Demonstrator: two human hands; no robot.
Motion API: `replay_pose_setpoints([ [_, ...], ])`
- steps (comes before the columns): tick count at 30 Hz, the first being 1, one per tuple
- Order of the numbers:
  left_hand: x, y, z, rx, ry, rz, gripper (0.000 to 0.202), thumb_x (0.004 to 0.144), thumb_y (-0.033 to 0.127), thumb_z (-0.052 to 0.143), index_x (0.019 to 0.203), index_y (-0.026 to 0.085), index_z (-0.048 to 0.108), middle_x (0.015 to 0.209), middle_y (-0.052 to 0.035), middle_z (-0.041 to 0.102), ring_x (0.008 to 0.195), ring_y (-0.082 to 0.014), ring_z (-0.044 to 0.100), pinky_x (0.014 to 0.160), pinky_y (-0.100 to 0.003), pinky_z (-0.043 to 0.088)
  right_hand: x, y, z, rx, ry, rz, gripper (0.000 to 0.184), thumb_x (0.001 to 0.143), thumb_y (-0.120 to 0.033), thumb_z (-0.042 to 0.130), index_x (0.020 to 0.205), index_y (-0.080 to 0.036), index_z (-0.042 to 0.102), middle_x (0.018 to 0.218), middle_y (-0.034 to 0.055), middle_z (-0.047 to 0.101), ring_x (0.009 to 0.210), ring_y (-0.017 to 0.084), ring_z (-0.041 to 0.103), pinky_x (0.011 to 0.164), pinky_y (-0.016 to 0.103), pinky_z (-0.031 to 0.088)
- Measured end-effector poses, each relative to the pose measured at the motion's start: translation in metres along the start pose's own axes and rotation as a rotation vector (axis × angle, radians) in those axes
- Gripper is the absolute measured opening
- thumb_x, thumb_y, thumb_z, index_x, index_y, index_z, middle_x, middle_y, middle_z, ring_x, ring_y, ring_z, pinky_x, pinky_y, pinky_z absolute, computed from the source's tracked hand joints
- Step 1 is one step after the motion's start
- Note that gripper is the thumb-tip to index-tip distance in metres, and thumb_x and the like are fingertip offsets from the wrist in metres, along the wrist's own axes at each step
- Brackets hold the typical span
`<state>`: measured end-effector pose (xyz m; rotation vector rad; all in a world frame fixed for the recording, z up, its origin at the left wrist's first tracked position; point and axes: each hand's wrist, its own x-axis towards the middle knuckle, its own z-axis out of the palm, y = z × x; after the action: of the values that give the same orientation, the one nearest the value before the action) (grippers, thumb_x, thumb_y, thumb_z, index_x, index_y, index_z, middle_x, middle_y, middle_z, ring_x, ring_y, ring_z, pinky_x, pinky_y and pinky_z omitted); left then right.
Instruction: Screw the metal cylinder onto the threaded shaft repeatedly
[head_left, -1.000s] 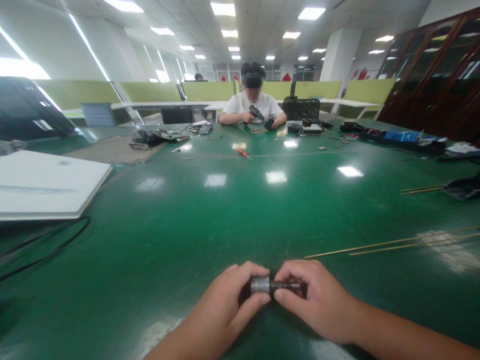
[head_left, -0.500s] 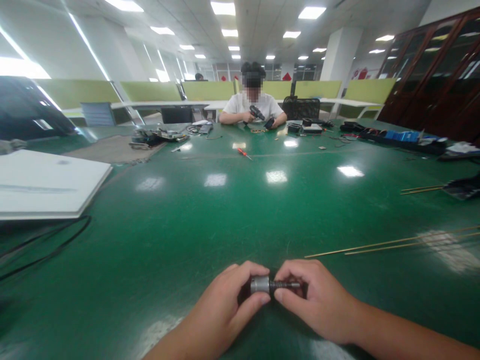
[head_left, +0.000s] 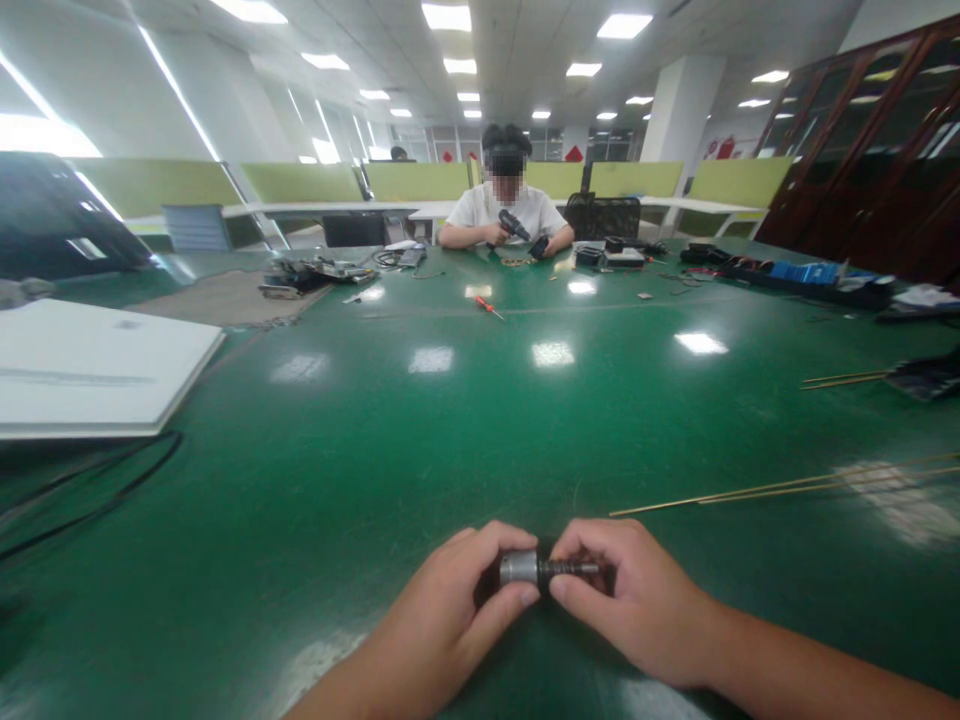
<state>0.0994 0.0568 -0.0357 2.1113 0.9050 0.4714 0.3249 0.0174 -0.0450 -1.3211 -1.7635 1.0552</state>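
Note:
Low in the head view, a hole saw lies sideways between my two hands, close over the green table. Its short silver cylinder is on the left, and a dark, ridged shaft with what looks like a spring points right. My left hand grips the cylinder between thumb and fingers. Around the shaft, my right hand closes with thumb and forefinger; its other fingers are partly hidden.
Thin brass-coloured rods lie at right. A red screwdriver rests farther off. Across the table a person holds a power drill. At left is a white board with black cables; electronic parts sit behind.
My hands and the hole saw stay almost in place. One brass-coloured rod at right has shifted slightly towards the other.

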Motion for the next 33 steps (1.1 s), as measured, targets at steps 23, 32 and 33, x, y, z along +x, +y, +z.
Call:
replay_pose_setpoints([
  [23,-0.0001,0.0008,-0.0015,-0.041,0.016,-0.009,0.019,0.1,0.03,0.056,0.119,0.033,0.058,0.107,0.0024,0.066,0.098,-0.0201,0.061,0.085,-0.032,0.044,0.0002,0.0067,0.0018,0.052,0.007,0.035,0.01,0.087,-0.025,0.063,0.08,-0.019,0.066,0.063,-0.0041,0.057,0.058,0.012,0.05,0.057,0.023,0.035],
  [32,-0.0004,-0.0011,0.0008,-0.049,0.027,-0.002,0.02,0.099,0.03,0.057,0.119,0.032,0.058,0.107,0.0012,0.067,0.097,-0.0208,0.062,0.085,-0.032,0.045,-0.001,0.0039,0.001,0.056,0.017,0.042,0.011,0.085,-0.026,0.063,0.078,-0.018,0.065,0.063,-0.0035,0.057,0.059,0.012,0.05,0.057,0.024,0.035],
  [33,-0.0004,-0.001,0.0008,-0.051,0.029,-0.005,0.02,0.099,0.029,0.057,0.119,0.031,0.058,0.106,0.0012,0.067,0.097,-0.0208,0.062,0.085,-0.032,0.045,-0.0008,0.004,0.0012,0.06,0.016,0.044,0.011,0.085,-0.026,0.062,0.078,-0.018,0.065,0.063,-0.0035,0.056,0.059,0.012,0.05,0.057,0.024,0.035],
])
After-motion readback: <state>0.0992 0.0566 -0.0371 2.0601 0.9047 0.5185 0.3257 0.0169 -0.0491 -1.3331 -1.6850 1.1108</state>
